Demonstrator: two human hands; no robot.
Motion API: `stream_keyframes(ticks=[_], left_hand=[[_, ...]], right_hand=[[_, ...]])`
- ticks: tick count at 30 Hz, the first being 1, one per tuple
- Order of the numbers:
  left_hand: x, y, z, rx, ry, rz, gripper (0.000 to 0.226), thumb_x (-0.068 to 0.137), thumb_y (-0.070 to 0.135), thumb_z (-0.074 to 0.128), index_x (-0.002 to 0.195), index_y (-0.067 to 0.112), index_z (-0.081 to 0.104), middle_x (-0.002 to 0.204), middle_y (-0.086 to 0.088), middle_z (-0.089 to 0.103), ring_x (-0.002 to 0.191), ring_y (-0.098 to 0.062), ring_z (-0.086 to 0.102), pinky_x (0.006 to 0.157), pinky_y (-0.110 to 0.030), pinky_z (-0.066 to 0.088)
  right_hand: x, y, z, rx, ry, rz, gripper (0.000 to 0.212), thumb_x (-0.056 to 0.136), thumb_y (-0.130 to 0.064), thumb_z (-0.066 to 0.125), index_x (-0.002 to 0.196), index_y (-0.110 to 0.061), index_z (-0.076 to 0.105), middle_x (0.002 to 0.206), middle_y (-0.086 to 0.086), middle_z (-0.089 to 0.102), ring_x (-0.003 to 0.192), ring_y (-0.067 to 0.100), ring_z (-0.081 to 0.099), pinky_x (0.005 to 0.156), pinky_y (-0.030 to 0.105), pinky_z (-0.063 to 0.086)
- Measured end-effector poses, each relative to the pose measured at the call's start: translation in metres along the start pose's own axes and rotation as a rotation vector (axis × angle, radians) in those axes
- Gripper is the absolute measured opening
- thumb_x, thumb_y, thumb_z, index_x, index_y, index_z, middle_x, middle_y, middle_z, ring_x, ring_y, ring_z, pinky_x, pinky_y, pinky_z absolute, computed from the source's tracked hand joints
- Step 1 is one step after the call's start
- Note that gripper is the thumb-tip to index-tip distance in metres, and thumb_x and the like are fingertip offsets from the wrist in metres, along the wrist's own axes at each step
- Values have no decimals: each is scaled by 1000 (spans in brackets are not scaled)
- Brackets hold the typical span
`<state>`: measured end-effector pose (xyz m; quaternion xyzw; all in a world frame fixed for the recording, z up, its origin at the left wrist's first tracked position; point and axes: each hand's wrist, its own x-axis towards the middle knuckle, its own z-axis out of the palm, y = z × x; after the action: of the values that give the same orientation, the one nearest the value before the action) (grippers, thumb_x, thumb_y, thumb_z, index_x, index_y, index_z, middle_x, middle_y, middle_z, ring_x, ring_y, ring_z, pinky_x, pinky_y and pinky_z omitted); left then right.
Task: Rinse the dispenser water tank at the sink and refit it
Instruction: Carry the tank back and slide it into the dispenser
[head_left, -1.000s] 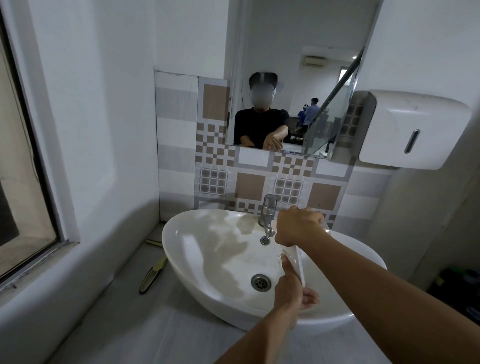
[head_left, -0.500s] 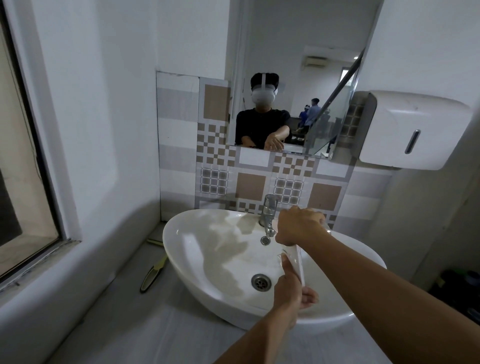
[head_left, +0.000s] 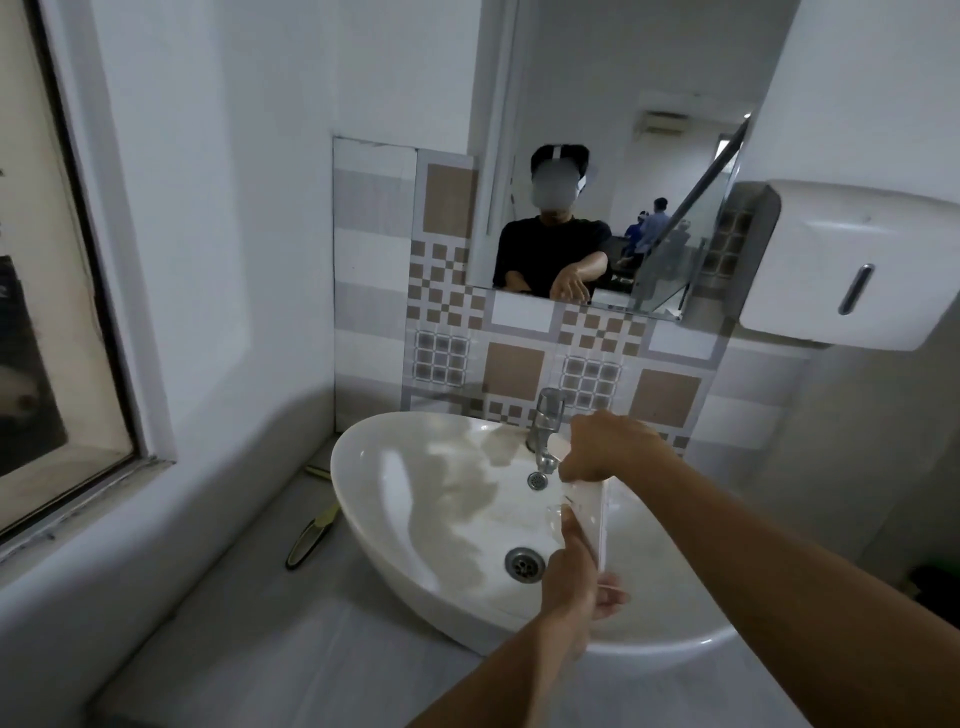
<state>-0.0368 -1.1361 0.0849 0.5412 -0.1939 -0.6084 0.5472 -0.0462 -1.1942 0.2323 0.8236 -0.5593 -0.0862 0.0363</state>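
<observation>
Hands both on clear water tank (head_left: 587, 514): right hand (head_left: 613, 449) curled over its top end, left hand (head_left: 574, 582) cupping bottom, thumb up along its side. Tank sits over basin (head_left: 415, 499), at 4 o'clock from tap (head_left: 544, 441). No water visible; prob. best to tilt opening under spout w/ firm grip

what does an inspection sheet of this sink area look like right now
surface: grey counter carrying a white basin
job's things: clear water tank held upright over the basin, just right of the tap; no water stream visible
clutter: yellow and black tool on the counter left of the basin
grippers: right hand grips the tank's top; left hand holds its lower end, fingers curled under it
cables: nothing seen
surroundings: mirror, wall dispenser at right, window at left, patterned tiles
</observation>
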Motion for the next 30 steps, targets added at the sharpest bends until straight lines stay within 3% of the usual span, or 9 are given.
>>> stream_keyframes(ticks=[3,7,11,14,17,20,22,27,30], left_hand=[[-3,7,0,-66,71,-12,84,87,75,26,137,10,46,110,-12,67,79,-21,71,57,-28,57],[-10,20,-8,-224,115,32,74,87,72,38,143,24,37,141,-13,48,119,-31,53,89,-48,51],[-16,42,-32,-403,152,149,70,84,73,42,138,30,46,130,-8,60,110,-29,60,77,-43,55],[-24,68,-54,-392,273,199,67,84,73,44,141,38,41,138,-7,53,117,-32,55,76,-45,54],[-34,94,-77,-349,404,295,63,84,72,45,138,40,44,135,-1,57,116,-28,55,91,-46,48],[-53,117,-107,-364,568,355,52,88,61,52,133,35,51,121,0,67,103,-22,63,80,-34,52],[-67,125,-129,-365,641,395,45,91,54,52,132,33,54,117,-1,71,98,-22,67,68,-29,52],[-124,113,-184,-417,759,500,45,98,41,48,138,20,49,128,-14,64,115,-35,62,95,-51,51],[-177,92,-217,-367,996,484,44,95,46,51,132,20,51,124,-13,64,109,-33,63,88,-48,55]], right_hand=[[16,9,-2,96,-45,-73,56,79,-42,68,123,-10,53,116,8,60,93,20,54,84,32,47],[37,12,-5,277,-66,-135,66,79,-43,71,130,-7,49,125,11,59,98,22,55,79,28,43],[52,0,-4,450,-41,-226,64,82,-46,66,132,-9,49,129,12,56,98,21,53,80,28,42],[63,-15,-5,690,-59,-316,62,84,-46,64,134,-15,47,128,10,57,91,18,55,73,27,42],[73,-36,-4,1034,-171,-408,47,81,-45,67,122,-28,50,100,-4,64,79,13,59,60,25,45],[75,-75,-1,1234,-230,-453,36,79,-44,69,106,-33,48,87,-12,60,82,14,59,63,30,47],[71,-106,4,1295,-256,-502,33,79,-45,69,103,-34,48,86,-14,60,82,14,58,67,35,50],[32,-179,17,1374,-488,-649,41,80,-46,68,112,-30,49,93,-7,67,83,15,64,61,32,53],[-7,-222,20,1349,-673,-751,41,81,-41,70,113,-27,49,96,0,68,83,18,67,56,30,56]])
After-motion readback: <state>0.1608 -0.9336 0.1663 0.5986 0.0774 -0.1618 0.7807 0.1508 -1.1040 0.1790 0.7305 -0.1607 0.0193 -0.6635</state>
